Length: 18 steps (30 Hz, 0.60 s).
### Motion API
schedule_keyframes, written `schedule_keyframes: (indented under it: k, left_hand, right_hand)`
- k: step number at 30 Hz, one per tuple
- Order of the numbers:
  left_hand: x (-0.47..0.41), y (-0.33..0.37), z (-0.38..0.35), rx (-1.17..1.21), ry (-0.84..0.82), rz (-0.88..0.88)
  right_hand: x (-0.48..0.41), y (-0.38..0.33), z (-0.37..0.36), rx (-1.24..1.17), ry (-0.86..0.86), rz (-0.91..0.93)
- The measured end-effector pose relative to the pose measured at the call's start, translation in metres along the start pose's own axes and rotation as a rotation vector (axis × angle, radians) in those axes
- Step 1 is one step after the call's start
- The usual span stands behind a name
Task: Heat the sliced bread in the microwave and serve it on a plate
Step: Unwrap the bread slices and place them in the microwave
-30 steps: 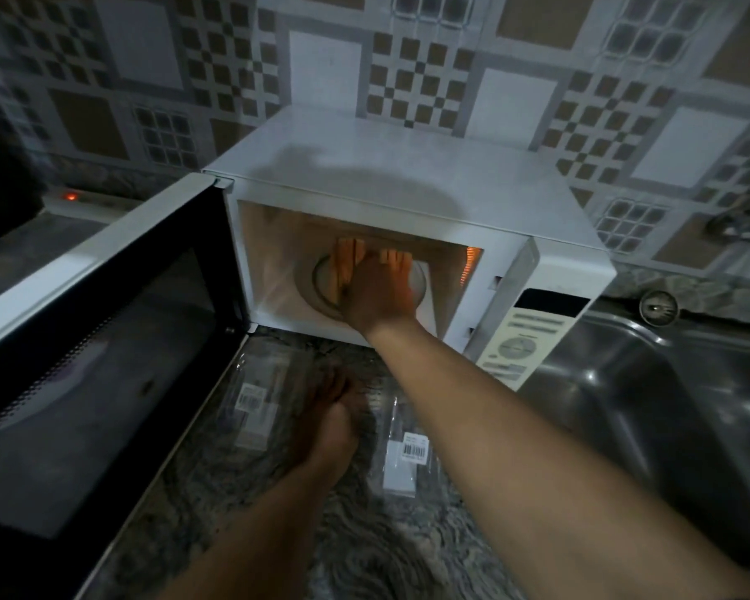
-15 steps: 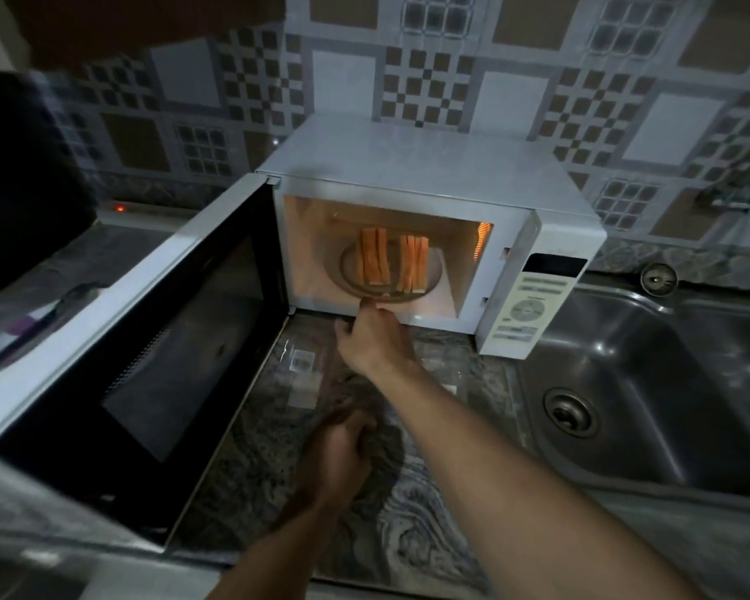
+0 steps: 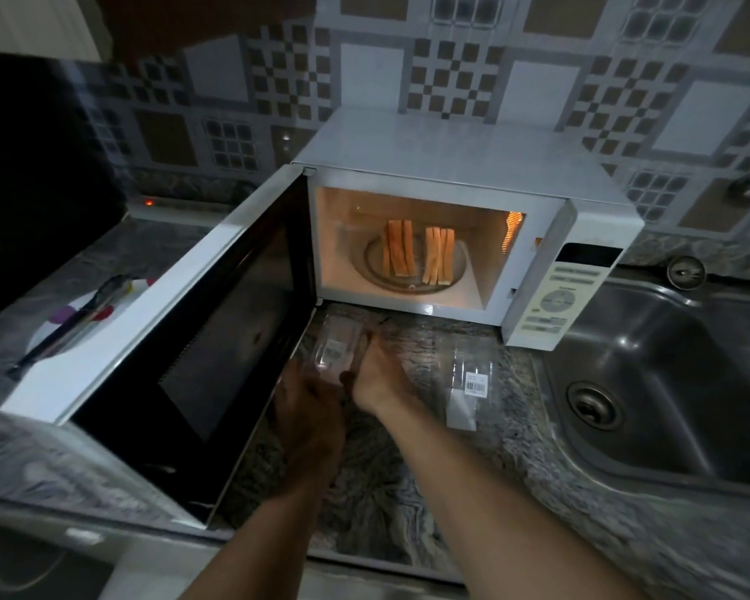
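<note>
At the far left, a white plate [image 3: 68,324] sits on the counter [image 3: 408,491] with dark tongs [image 3: 76,320] lying across it. To its right the microwave door [image 3: 183,339] stands swung wide open towards me. Just past the door's edge, my left hand [image 3: 310,413] hovers low over the counter at the near corner of a clear wrapper [image 3: 334,352]. That hand is blurred, so I cannot tell whether it grips anything. My right hand [image 3: 377,374] is just beside it and holds the wrapper's right edge, pinched between thumb and fingers [image 3: 364,350].

Beyond both hands, the microwave [image 3: 451,166] is lit inside. The sliced bread [image 3: 399,253] stands on edge in two groups, side by side on the glass turntable [image 3: 416,283]. Right of my right hand, another clear wrapper [image 3: 470,387] with a barcode label lies flat on the counter. Right of that is the steel sink [image 3: 667,383].
</note>
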<state>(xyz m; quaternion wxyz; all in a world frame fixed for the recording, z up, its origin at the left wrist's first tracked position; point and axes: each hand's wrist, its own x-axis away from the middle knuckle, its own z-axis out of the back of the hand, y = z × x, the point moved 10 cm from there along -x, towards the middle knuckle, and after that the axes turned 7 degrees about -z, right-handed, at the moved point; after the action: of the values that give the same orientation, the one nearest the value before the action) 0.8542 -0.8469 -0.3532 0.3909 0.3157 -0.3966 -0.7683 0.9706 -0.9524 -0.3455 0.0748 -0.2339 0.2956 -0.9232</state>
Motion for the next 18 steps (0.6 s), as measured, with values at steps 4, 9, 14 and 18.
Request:
schedule_keyframes:
  k: [4,9,14,18]
  left_hand:
    - [-0.009,-0.007,-0.011,-0.052,-0.055,0.018]
    - [-0.006,-0.012,-0.017,-0.087,-0.163,0.098]
    - [-0.003,-0.039,-0.029,0.076,-0.146,0.247]
    - [-0.009,-0.095,-0.065,0.196,-0.155,0.329]
  right_hand:
    - [-0.002,0.013,-0.008,-0.024,-0.001,-0.006]
    - [-0.003,0.023,-0.003,-0.081,-0.011,-0.027]
    - [-0.002,0.032,0.0,-0.119,-0.007,-0.034]
    - [-0.001,0.035,-0.003,-0.13,-0.024,-0.053]
